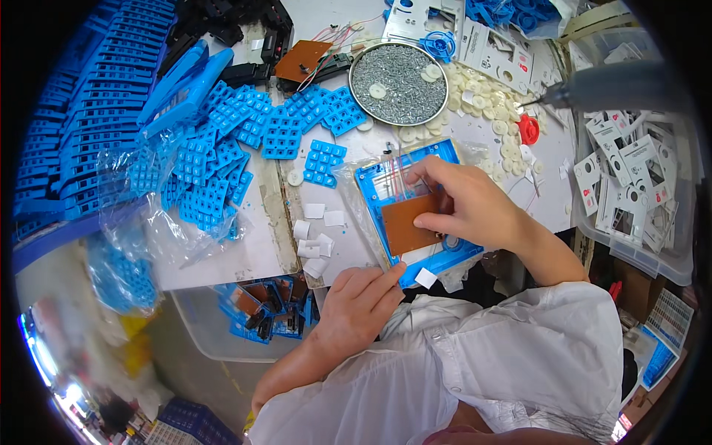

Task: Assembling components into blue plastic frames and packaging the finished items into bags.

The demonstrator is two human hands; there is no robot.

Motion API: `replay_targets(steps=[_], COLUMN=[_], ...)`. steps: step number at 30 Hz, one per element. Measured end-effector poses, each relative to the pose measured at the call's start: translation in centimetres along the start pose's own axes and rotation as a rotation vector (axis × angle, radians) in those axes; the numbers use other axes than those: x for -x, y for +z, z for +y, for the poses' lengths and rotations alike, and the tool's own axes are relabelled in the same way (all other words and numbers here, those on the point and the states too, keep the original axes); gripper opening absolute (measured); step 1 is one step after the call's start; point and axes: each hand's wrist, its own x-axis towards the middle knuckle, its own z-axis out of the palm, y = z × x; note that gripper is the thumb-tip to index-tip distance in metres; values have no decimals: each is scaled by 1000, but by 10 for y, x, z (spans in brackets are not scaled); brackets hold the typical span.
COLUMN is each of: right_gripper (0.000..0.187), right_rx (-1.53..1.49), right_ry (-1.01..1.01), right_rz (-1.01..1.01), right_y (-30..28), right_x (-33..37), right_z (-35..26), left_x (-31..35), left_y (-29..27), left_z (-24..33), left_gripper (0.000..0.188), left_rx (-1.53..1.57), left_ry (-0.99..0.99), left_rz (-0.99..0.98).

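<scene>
A blue plastic casing [424, 268] lies on the table in front of me, slightly turned, with clear plastic film around it. Over its open inside is a brown circuit board [404, 227], and thin wires show beyond it. My right hand [475, 199] grips the board at its right edge, thumb on the face and fingers curled at the far side. With fingers stretched out, my left hand [357, 305] rests against the casing's near left edge, fingertips touching it. A small white square piece [426, 278] sits at the casing's near rim.
Blue keypads [282, 133] pile up to the left, beside stacked blue casings [111, 96]. Beyond the work stands a round tray [399, 83] of screws, with cream discs [486, 93] scattered around. A blurred screwdriver [615, 90] hangs at right above a clear bin [671, 252] of white plates.
</scene>
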Motion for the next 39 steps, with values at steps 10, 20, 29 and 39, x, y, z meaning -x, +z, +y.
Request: replay_targets(steps=[10,20,29,39], right_gripper=[20,17,15,12], right_rx=[-184,-90,-114,-353], right_ry=[-253,-228,-203,-351], right_rz=[-138,-90,-210,-203], right_y=[-7,-9,-16,-12], right_x=[19,3,0,14], right_z=[41,20,19,38], left_x=[2,3,5,-5], left_y=[-2,-3,-1,-23], left_z=[-3,-2,-3,-3], left_gripper=[24,24,22,20], left_rx=[-5,-10,3,591], left_ry=[41,34,18,-316], left_rz=[-12,-51,-52,80])
